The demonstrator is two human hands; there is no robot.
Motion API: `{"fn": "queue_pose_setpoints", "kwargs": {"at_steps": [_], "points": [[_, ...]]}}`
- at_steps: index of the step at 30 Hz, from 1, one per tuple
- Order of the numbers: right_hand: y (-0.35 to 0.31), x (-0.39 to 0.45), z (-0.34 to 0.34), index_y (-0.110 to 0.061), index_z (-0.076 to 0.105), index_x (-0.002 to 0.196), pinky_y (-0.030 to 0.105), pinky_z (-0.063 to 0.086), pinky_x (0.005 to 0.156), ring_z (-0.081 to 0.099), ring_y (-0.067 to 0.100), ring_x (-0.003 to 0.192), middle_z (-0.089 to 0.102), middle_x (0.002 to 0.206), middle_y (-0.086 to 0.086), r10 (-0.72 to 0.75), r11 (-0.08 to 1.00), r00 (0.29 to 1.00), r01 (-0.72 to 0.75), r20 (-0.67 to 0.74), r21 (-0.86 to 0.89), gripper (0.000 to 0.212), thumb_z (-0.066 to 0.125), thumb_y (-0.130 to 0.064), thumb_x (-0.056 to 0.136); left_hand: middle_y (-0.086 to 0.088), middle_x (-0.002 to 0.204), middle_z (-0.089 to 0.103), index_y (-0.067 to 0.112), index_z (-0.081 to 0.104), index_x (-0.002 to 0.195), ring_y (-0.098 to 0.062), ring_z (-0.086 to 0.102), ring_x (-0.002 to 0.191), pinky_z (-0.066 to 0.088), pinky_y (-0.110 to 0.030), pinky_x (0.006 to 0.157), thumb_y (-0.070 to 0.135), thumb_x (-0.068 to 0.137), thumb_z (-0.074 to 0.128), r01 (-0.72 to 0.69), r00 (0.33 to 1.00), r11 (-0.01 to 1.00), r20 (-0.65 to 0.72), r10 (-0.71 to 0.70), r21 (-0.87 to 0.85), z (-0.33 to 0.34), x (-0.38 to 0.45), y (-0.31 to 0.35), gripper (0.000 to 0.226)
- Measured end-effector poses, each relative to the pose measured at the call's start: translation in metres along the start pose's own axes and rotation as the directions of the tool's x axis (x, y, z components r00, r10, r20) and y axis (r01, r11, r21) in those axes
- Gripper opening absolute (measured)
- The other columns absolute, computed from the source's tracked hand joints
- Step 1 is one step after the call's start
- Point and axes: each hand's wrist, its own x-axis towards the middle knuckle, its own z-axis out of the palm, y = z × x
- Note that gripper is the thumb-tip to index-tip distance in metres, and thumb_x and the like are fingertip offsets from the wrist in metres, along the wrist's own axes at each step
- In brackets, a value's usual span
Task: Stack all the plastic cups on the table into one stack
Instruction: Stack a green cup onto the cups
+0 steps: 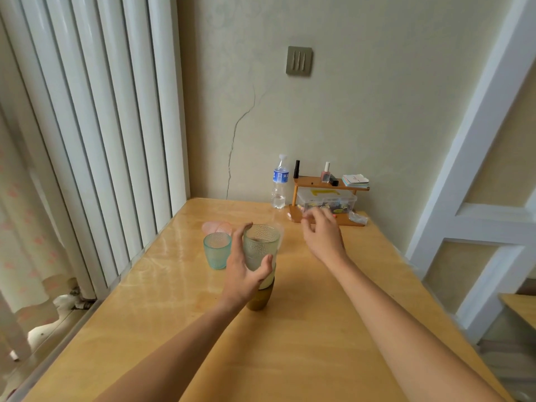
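A stack of cups (262, 248) stands mid-table: a brown cup at the bottom, a pale yellow one in it, and a clear textured cup on top. My left hand (242, 271) wraps the stack's left side, with the thumb on its front and the fingers up by the rim. My right hand (322, 233) hovers to the right of the stack, fingers spread and holding nothing. A teal cup (217, 250) stands upright just left of the stack. Behind the teal cup is a pink cup (216, 227), partly hidden.
The wooden table (304, 343) runs to the wall. At its back right stand a water bottle (279, 182) and a small wooden shelf (327, 184) with little bottles, cards and a clear box. White radiator fins (101, 140) line the left edge.
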Motion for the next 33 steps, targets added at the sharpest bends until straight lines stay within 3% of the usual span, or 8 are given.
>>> {"fn": "queue_pose_setpoints", "kwargs": {"at_steps": [3, 6, 11, 14, 17, 22, 27, 33], "points": [[0.049, -0.005, 0.015, -0.023, 0.063, 0.127, 0.04, 0.044, 0.1, 0.047, 0.03, 0.129, 0.056, 0.14, 0.003, 0.202, 0.922, 0.97, -0.141, 0.137, -0.361, 0.027, 0.053, -0.025, 0.102, 0.0, 0.139, 0.056, 0.032, 0.042, 0.146, -0.023, 0.055, 0.131, 0.05, -0.054, 0.112, 0.045, 0.08, 0.071, 0.006, 1.0, 1.0, -0.012, -0.006, -0.001, 0.001, -0.001, -0.004, 0.074], [0.074, -0.015, 0.024, -0.031, 0.061, 0.127, 0.04, 0.04, 0.103, 0.041, 0.03, 0.134, 0.053, 0.146, 0.002, 0.203, 0.913, 0.971, -0.14, 0.128, -0.384, 0.028, 0.061, -0.024, 0.099, -0.001, 0.14, 0.056, 0.032, 0.043, 0.147, -0.023, 0.055, 0.133, 0.049, -0.055, 0.113, 0.046, 0.08, 0.072, 0.013, 1.0, 1.0, -0.008, -0.013, -0.015, 0.003, -0.001, -0.006, 0.075], [0.076, -0.011, 0.029, -0.023, 0.063, 0.114, 0.037, 0.038, 0.095, 0.053, 0.027, 0.121, 0.069, 0.128, -0.003, 0.141, 0.907, 0.989, -0.115, 0.035, -0.405, 0.02, 0.066, -0.014, 0.096, -0.002, 0.142, 0.056, 0.032, 0.042, 0.148, -0.024, 0.054, 0.136, 0.046, -0.054, 0.116, 0.046, 0.08, 0.071, 0.028, 1.0, 0.999, 0.011, -0.028, -0.026, 0.002, 0.001, -0.006, 0.076], [0.079, -0.01, 0.026, -0.02, 0.073, 0.101, 0.042, 0.029, 0.108, 0.058, 0.028, 0.113, 0.076, 0.107, -0.001, 0.101, 0.877, 0.995, -0.101, -0.026, -0.469, 0.014, 0.065, -0.011, 0.096, -0.001, 0.145, 0.054, 0.035, 0.04, 0.149, -0.024, 0.052, 0.138, 0.045, -0.055, 0.118, 0.046, 0.081, 0.073, 0.044, 0.997, 0.999, 0.061, -0.042, -0.027, -0.002, 0.001, -0.007, 0.076], [0.058, -0.004, 0.017, -0.021, 0.078, 0.094, 0.047, 0.023, 0.114, 0.066, 0.029, 0.104, 0.078, 0.092, 0.001, 0.026, 0.932, 0.996, -0.055, -0.085, -0.358, 0.013, 0.066, -0.017, 0.097, 0.007, 0.148, 0.049, 0.038, 0.036, 0.15, -0.015, 0.05, 0.139, 0.045, -0.053, 0.119, 0.048, 0.081, 0.072, 0.045, 0.991, 0.999, 0.128, -0.045, -0.001, -0.009, 0.003, -0.005, 0.078], [-0.022, 0.01, -0.011, -0.018, 0.073, 0.099, 0.046, 0.028, 0.113, 0.07, 0.022, 0.093, 0.078, 0.097, -0.002, -0.26, 0.965, 0.954, 0.25, -0.152, -0.081, 0.012, 0.062, -0.023, 0.099, 0.008, 0.147, 0.048, 0.033, 0.036, 0.15, -0.01, 0.049, 0.138, 0.045, -0.039, 0.119, 0.049, 0.081, 0.072, 0.045, 0.988, 0.999, 0.147, -0.044, -0.003, -0.011, 0.003, -0.004, 0.08], [-0.08, -0.005, -0.036, -0.017, 0.071, 0.095, 0.044, 0.036, 0.107, 0.061, 0.017, 0.088, 0.068, 0.087, -0.007, -0.531, 0.847, 0.828, 0.523, -0.182, -0.094, 0.008, 0.063, -0.015, 0.097, 0.004, 0.139, 0.057, 0.031, 0.039, 0.147, -0.003, 0.057, 0.126, 0.048, -0.018, 0.104, 0.051, 0.081, 0.073, 0.077, 0.984, 0.997, 0.165, -0.072, -0.027, -0.011, 0.002, -0.003, 0.077], [-0.094, -0.025, -0.031, -0.013, 0.07, 0.097, 0.043, 0.044, 0.09, 0.059, 0.023, 0.092, 0.068, 0.095, -0.002, -0.589, 0.808, 0.805, 0.587, -0.069, -0.045, 0.008, 0.062, -0.014, 0.098, -0.002, 0.13, 0.067, 0.042, 0.043, 0.139, -0.013, 0.066, 0.12, 0.055, -0.024, 0.1, 0.05, 0.085, 0.075, 0.092, 0.982, 0.994, 0.172, -0.082, -0.052, -0.011, 0.0, -0.001, 0.064]]}}
